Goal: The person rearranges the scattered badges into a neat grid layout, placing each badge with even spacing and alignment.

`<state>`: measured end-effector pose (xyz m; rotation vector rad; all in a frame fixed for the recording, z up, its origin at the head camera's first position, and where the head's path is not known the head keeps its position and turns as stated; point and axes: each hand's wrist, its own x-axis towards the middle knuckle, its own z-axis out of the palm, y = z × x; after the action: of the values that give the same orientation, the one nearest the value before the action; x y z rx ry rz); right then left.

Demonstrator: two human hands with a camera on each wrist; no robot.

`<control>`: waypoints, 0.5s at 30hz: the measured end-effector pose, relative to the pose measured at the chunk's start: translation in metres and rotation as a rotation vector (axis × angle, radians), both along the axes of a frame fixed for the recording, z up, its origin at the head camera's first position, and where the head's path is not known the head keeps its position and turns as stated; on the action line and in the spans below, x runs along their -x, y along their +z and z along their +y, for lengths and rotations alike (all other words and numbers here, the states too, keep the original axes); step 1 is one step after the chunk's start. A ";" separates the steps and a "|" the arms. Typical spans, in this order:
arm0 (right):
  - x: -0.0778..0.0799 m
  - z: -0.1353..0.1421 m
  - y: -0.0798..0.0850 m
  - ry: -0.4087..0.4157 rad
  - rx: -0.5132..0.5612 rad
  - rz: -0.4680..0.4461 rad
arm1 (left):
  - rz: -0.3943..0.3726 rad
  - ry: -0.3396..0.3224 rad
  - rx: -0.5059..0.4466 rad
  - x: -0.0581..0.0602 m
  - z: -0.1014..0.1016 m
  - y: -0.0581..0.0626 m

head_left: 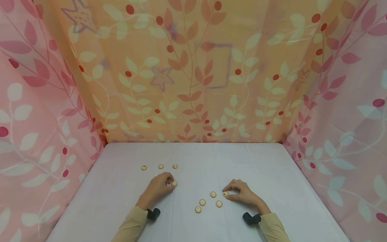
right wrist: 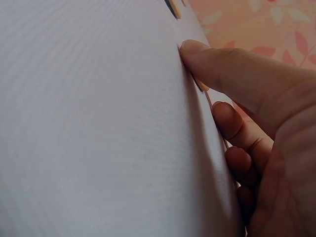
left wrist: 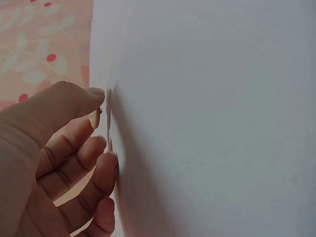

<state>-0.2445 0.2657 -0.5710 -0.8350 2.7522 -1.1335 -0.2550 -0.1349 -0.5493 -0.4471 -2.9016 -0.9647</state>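
Observation:
My left hand pinches a small round wooden button between thumb and index finger, just left of the table's middle. In the left wrist view that button is seen nearly edge-on, held slightly off the white cloth. On the right, my right hand has thumb and index finger at either side of another wooden button, low at the tabletop. The right wrist view shows only an edge of this button behind the thumb. Beside that hand lie more buttons, among them one and another.
Three buttons form a loose row beyond my left hand: left, middle and right. Two more, a button and a nearer button, lie between the hands. Patterned curtains enclose the white-covered table.

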 end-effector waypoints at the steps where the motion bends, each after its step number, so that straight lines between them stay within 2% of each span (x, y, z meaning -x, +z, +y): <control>1: 0.000 0.000 0.000 -0.002 -0.001 -0.001 | 0.000 0.005 -0.006 0.002 0.000 -0.001; 15: 0.001 0.001 -0.001 -0.006 -0.007 -0.007 | -0.004 0.065 -0.030 0.019 -0.002 -0.004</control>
<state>-0.2451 0.2666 -0.5719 -0.8217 2.7530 -1.1252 -0.2742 -0.1369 -0.5534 -0.3465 -2.8812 -0.9992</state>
